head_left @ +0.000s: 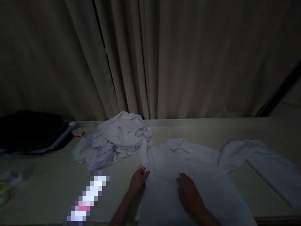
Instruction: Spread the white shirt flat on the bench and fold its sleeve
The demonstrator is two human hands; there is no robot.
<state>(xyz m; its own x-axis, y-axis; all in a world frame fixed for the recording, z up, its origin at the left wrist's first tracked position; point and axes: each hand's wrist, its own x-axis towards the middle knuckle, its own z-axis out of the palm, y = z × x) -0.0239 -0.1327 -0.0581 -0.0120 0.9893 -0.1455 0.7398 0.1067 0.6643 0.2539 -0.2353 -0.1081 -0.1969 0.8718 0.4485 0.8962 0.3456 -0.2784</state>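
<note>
Dim light, head view. A white long-sleeved collared cotton shirt (188,175) lies spread flat, front up, on the pale wooden table (47,188), collar toward the curtain, one sleeve stretched out to the right across the table. Left hand (138,180) sits at the shirt's left edge near the shoulder; its fingers (142,172) are curled over the fabric edge, apparently pinching it, though the low light leaves the exact grip unclear. Right hand (188,193) rests palm down on the chest of the shirt, fingers (180,179) held loosely together and flat against the cloth, gripping nothing. Beyond the left hand, a crumpled heap of white garments (115,139) lies on the table, touching the shirt's left shoulder area. Further left: a small red-and-white object (78,132), too small to identify, and a dark black bag or bundle (30,131) at the table's far left. A blurred pixelated strip (88,197) lies near the front edge. Beige pleated curtain (176,59) hangs behind.
</note>
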